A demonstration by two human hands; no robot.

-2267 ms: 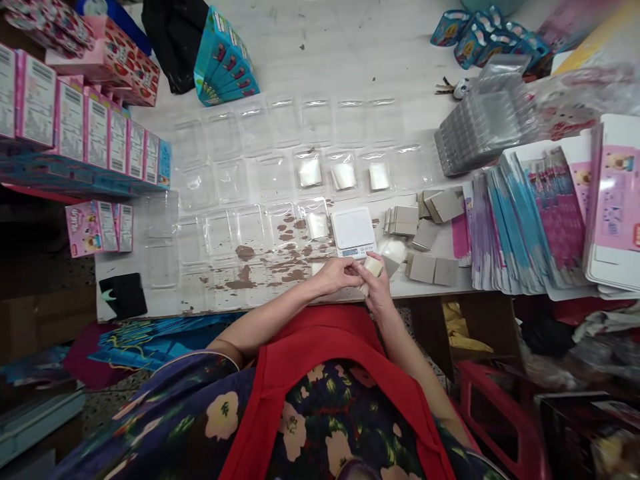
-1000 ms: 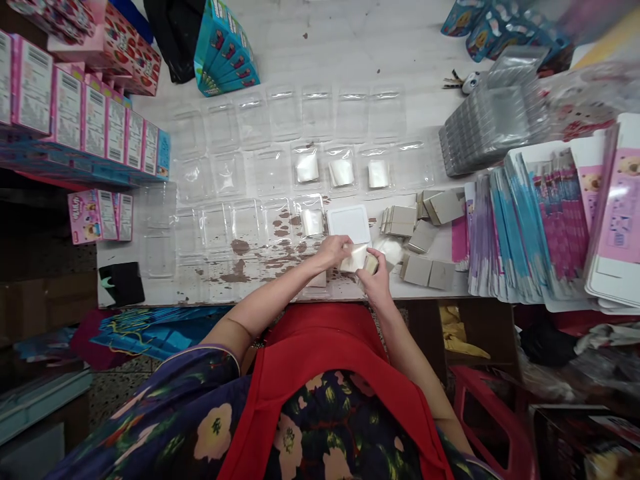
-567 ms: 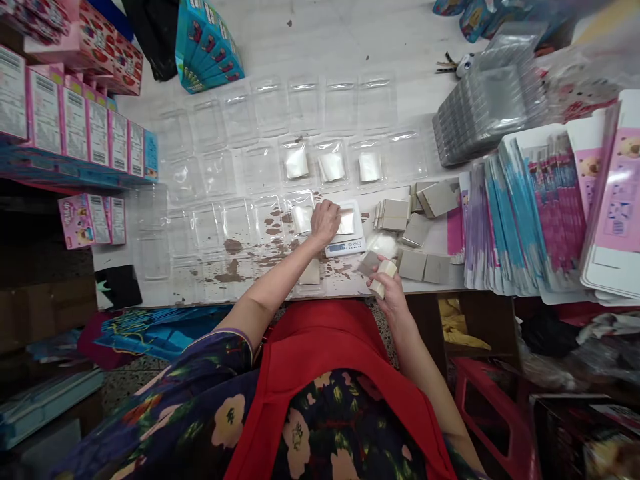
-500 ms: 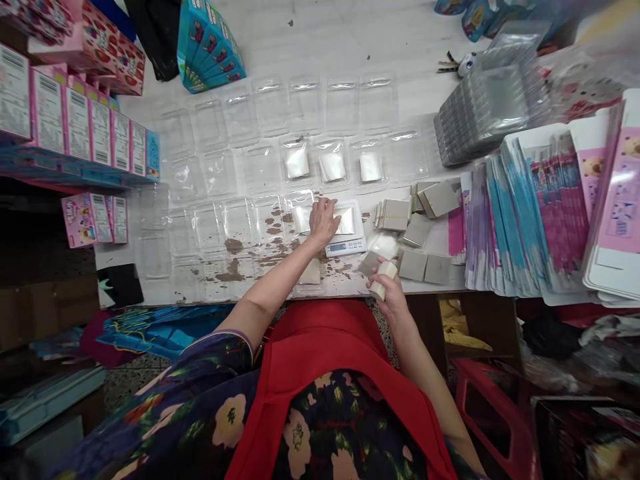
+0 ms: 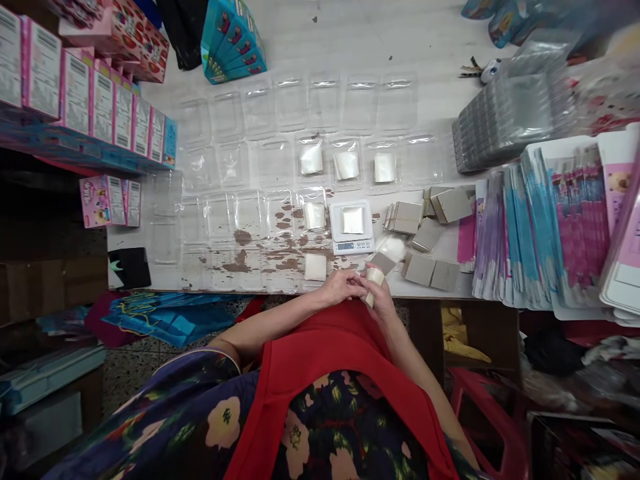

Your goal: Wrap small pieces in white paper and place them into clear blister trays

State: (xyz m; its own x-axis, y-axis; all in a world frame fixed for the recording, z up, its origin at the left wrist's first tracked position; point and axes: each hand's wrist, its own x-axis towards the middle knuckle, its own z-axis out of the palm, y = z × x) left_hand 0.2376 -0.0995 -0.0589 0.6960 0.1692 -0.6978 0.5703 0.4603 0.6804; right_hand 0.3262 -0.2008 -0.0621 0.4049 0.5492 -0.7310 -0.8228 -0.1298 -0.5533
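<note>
The left hand's fingers bend close together beside the pale bundle; whether they pinch it, I cannot tell. The right hand's fingers clamp the bundle at the bench's near edge. Best separate pieces gently, probably singly. Pink box lettering and scale digits look unreadable.

No wording reads clearly; barcodes and fine print mark the upright boxes; lettering on the small pink box and digits on the scale's display are illegible.
</note>
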